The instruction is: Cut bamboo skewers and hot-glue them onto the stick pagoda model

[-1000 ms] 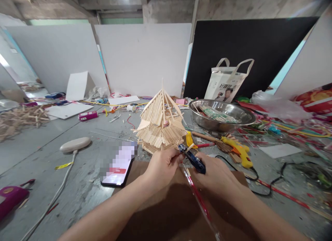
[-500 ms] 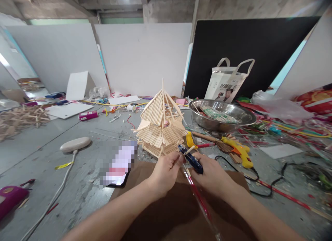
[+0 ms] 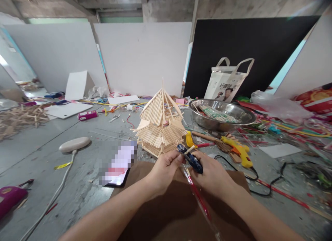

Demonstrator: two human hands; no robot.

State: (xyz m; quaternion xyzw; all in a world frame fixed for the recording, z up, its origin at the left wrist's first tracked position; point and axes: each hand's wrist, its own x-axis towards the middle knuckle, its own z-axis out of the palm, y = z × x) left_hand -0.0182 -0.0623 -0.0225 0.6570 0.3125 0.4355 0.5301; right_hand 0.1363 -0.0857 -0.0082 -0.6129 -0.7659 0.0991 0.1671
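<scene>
My right hand [image 3: 211,170] is closed around a dark blue hand tool [image 3: 193,162], which looks like a small cutter. A short pale wooden stick [image 3: 191,149] juts up beside that tool. My left hand [image 3: 166,168] is pinched close to the tool's tip; what its fingers hold is hidden. From between my hands a clear plastic sleeve with a red strip [image 3: 199,199] runs down to the lower right. Just beyond them stands a tiered tower model of wooden sticks [image 3: 160,130], with a pointed roof partly open on its right side.
A phone [image 3: 119,164] lies left of my forearm, near a white lamp-like device [image 3: 75,144] on a cord. To the right are a yellow glue gun [image 3: 241,152] with black cable and a metal bowl [image 3: 223,125] of packaged sticks. Brown board [image 3: 155,216] lies under my arms.
The blue tool's tip has tilted slightly beside my left fingers, and its jaws look closer together. Both hands stay in nearly the same place; the tower has not moved.
</scene>
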